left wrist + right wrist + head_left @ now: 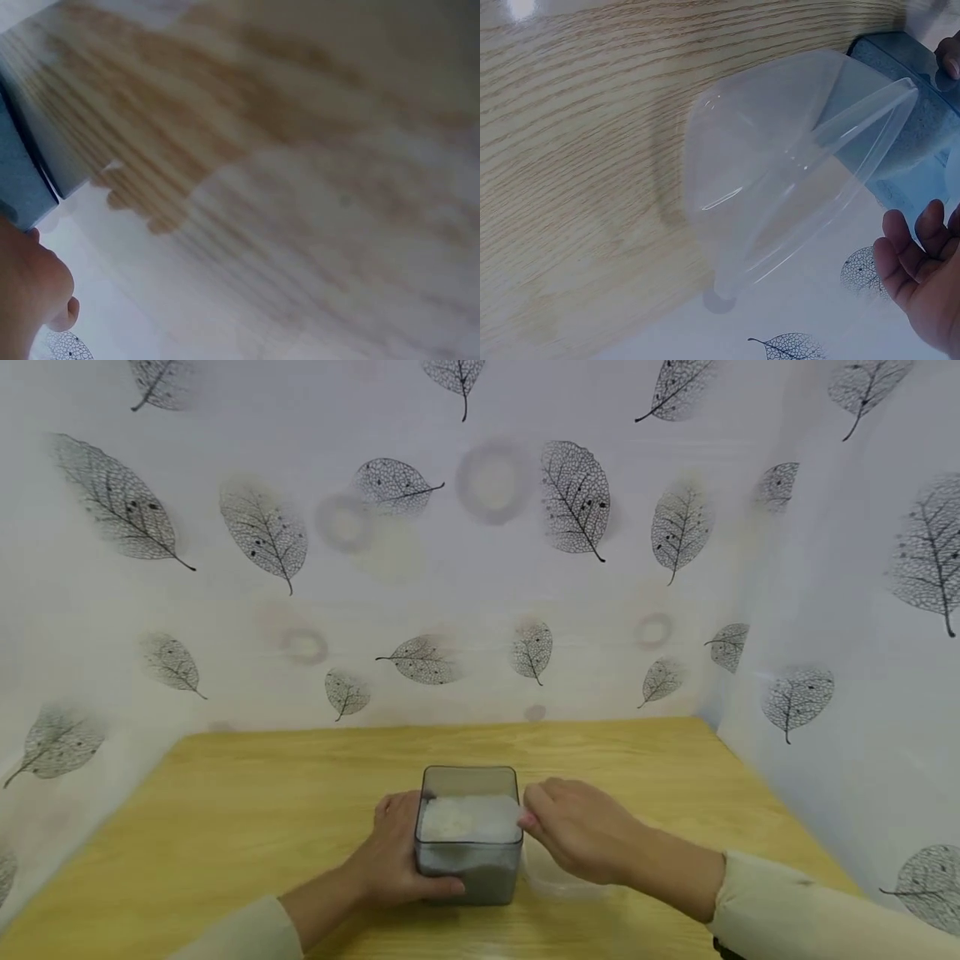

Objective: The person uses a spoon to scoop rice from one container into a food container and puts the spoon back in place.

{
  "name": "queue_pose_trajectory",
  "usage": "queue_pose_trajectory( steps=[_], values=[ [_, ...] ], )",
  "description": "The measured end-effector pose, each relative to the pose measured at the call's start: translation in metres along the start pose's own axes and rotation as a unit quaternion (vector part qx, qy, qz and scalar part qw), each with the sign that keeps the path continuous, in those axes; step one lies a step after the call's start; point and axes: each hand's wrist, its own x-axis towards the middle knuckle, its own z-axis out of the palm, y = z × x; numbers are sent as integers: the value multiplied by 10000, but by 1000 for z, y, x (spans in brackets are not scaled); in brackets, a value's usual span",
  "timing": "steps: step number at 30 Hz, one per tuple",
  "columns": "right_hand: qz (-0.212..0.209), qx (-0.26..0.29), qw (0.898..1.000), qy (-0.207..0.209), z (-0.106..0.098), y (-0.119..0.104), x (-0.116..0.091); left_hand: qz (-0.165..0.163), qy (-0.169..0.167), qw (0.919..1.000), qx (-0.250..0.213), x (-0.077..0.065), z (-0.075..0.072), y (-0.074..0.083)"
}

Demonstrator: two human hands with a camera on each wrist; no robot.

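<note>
A grey see-through square container (472, 868) with a dark rim stands upright on the table, partly filled with white rice-like grains (446, 818). My left hand (401, 852) grips it from the left, thumb across the front and fingers along the side. At its right rim, the curled fingers of my right hand (577, 827) hold a whitish translucent scoop (498, 814) over the grains; the fingers hide its handle. Right of the container, below my right hand, is a clear plastic box (742, 150) with an open top, large in the right wrist view.
The wood-grain table (285, 810) runs back to a whitish leaf-printed sheet (487, 568) hanging behind and at both sides. The clear box stands close against the container's right side, under my right forearm.
</note>
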Motion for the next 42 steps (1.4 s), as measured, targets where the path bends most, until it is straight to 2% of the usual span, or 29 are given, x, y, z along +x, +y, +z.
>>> queue_pose_trajectory(
  steps=[5, 11, 17, 22, 27, 31, 42],
  values=[
    [-49, 104, 9999, -37, 7, -3, 8, 16, 232, 9997, 105, -8, -5, -6],
    [-41, 84, 9997, 213, 6, 3, 2, 112, 59, 9999, 81, -1, -1, -3],
    [-193, 17, 9987, 471, 4, 8, 3, 254, 272, 9992, 176, 0, 0, -3],
    [-251, -12, 9981, 562, 3, 11, 6, 300, 306, 9987, 259, 2, -1, -5],
    [-137, -21, 9985, 532, -1, 14, 0, 334, 221, 9991, 134, 6, 5, -4],
    [-70, 51, 9977, 665, -5, 16, -2, 341, 126, 9993, 84, 7, 7, -3],
    [3, 181, 9958, 897, -21, 23, 2, 237, 161, 9994, 213, 3, 3, -3]
  ],
)
